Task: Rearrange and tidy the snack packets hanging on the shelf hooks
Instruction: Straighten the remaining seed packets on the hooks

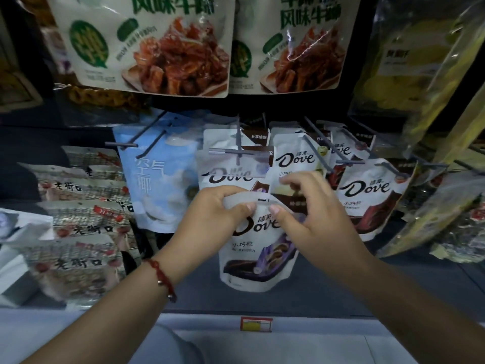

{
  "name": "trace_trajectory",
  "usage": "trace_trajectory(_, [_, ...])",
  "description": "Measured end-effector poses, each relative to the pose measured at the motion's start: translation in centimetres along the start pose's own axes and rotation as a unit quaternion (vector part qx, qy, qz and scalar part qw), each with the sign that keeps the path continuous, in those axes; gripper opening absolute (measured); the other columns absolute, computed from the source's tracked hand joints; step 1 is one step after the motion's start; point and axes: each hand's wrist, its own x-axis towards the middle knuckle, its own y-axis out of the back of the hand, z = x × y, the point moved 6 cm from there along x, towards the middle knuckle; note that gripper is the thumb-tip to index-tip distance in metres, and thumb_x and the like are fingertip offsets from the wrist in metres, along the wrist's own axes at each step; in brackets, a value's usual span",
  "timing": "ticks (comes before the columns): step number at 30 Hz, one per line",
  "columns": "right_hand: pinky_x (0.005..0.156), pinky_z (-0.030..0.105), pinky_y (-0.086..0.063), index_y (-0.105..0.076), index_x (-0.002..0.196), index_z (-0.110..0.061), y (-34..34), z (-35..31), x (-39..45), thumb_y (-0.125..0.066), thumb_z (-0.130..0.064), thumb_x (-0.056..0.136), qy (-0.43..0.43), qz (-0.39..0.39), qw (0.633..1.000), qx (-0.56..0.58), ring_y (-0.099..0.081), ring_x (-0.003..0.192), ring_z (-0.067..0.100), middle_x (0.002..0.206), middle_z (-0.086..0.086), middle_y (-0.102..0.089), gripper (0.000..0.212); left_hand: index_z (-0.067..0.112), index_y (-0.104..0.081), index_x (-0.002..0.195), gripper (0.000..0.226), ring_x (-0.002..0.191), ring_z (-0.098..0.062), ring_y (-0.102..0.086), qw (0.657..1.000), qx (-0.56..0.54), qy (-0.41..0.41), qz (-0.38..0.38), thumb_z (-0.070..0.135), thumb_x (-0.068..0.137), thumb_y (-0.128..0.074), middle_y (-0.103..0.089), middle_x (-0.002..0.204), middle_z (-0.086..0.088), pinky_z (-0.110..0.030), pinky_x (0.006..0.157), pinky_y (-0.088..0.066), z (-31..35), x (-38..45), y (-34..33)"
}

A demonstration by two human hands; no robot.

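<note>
A white Dove chocolate packet (258, 254) with a purple band hangs free of the hooks in front of the shelf. My left hand (212, 216) pinches its top left corner and my right hand (312, 214) pinches its top right, thumbs on the front. Behind it more Dove packets hang on grey hooks: one on the left hook (231, 169), one in the middle (295, 160), one with a red band on the right (367, 193). The held packet's top edge sits below the hook tip (237, 153).
A pale blue packet (160, 179) hangs left of the Dove row. Silvery packets with red marks (78, 219) fill the far left. Two large white packets picturing meat (157, 46) hang above. Yellow packets (425, 61) hang at the right. A yellow and red price tag (256, 323) sits on the lower shelf edge.
</note>
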Motion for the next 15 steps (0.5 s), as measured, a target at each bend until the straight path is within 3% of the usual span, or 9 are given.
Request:
trace_trajectory(1, [0.100,0.017,-0.034,-0.053,0.127,-0.026,0.1,-1.1,0.2,-0.062,-0.036,0.092,0.044,0.028,0.998,-0.030,-0.045,0.118,0.002,0.126,-0.010,-0.049,0.038,0.018,-0.075,0.088,0.008,0.076,-0.013,-0.072,1.000,-0.023,0.009,0.011,0.014,0.090,-0.068,-0.076,0.081,0.002,-0.027,0.068,-0.058,-0.4,0.0,0.5])
trace_trajectory(4, [0.112,0.040,-0.027,-0.047,0.141,-0.023,-0.6,-3.9,1.3,-0.065,-0.029,0.088,0.162,0.059,0.975,-0.143,-0.035,0.137,0.024,0.145,0.004,-0.042,0.057,0.008,-0.074,0.090,0.008,0.068,-0.013,-0.068,0.995,-0.088,0.021,0.038,0.012,0.091,-0.067,-0.075,0.077,-0.006,-0.019,0.059,-0.053,-1.2,-0.1,1.9])
trace_trajectory(6, [0.113,0.044,-0.029,-0.048,0.141,-0.022,-1.0,-4.6,2.9,-0.066,-0.024,0.087,0.184,0.045,0.968,-0.162,-0.036,0.137,0.027,0.145,0.005,-0.045,0.057,0.012,-0.074,0.089,0.007,0.068,-0.011,-0.067,0.993,-0.097,0.017,0.062,0.015,0.091,-0.068,-0.075,0.077,-0.003,-0.023,0.062,-0.053,-1.5,0.1,2.8])
trace_trajectory(9, [0.103,0.038,-0.038,-0.053,0.137,-0.022,-0.7,-5.3,4.8,-0.067,-0.024,0.087,0.211,0.022,0.963,-0.168,-0.049,0.122,0.021,0.128,-0.001,-0.058,0.052,0.024,-0.073,0.082,0.008,0.068,-0.004,-0.065,0.988,-0.116,0.021,0.095,0.019,0.089,-0.071,-0.074,0.076,0.007,-0.025,0.065,-0.049,-2.0,0.7,3.7])
trace_trajectory(12, [0.095,0.031,-0.041,-0.052,0.139,-0.026,0.0,-5.8,5.4,-0.054,-0.036,0.095,0.191,-0.028,0.969,-0.153,-0.053,0.115,0.013,0.126,-0.007,-0.060,0.045,0.025,-0.073,0.080,0.009,0.065,-0.001,-0.064,0.985,-0.120,0.009,0.121,0.025,0.088,-0.072,-0.072,0.072,0.011,-0.023,0.062,-0.047,-1.8,1.1,4.2])
trace_trajectory(15, [0.083,0.034,-0.051,-0.064,0.116,-0.033,1.3,-5.1,6.1,-0.042,-0.042,0.100,0.085,-0.042,0.995,-0.038,-0.062,0.098,0.005,0.105,-0.011,-0.069,0.029,0.022,-0.075,0.082,0.009,0.068,-0.006,-0.067,0.984,-0.110,-0.017,0.136,0.027,0.088,-0.072,-0.074,0.073,0.007,-0.024,0.061,-0.053,-0.9,1.4,4.2])
